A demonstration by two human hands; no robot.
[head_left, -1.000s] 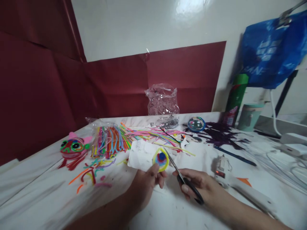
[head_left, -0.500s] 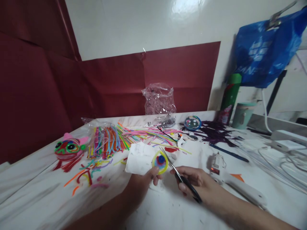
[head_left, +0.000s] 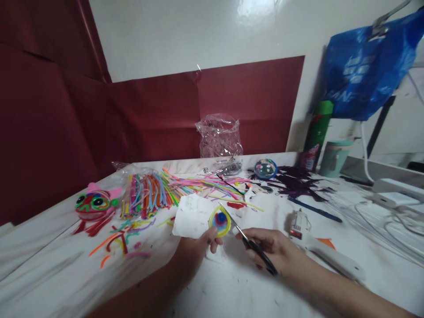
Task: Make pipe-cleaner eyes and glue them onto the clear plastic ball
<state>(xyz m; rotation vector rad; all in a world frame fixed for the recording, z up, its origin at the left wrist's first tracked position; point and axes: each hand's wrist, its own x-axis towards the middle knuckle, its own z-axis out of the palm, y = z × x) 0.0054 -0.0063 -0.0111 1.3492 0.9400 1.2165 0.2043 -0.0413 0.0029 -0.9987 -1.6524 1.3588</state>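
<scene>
My left hand pinches a white paper sheet that carries a round coil of yellow, red and blue strips at its right end. My right hand grips black-handled scissors, whose blades touch the right edge of the coil. Both hands hover low over the white table.
A bag of coloured strips and loose strips lie behind the paper. A red frog-like figure sits at left. A white glue gun lies right of my right hand. Purple scraps, a clear bag, a green can stand farther back.
The paper with the coil has turned slightly in my left hand, and the scissor blades have shifted a little along the coil's right edge. The view has drifted slightly.
</scene>
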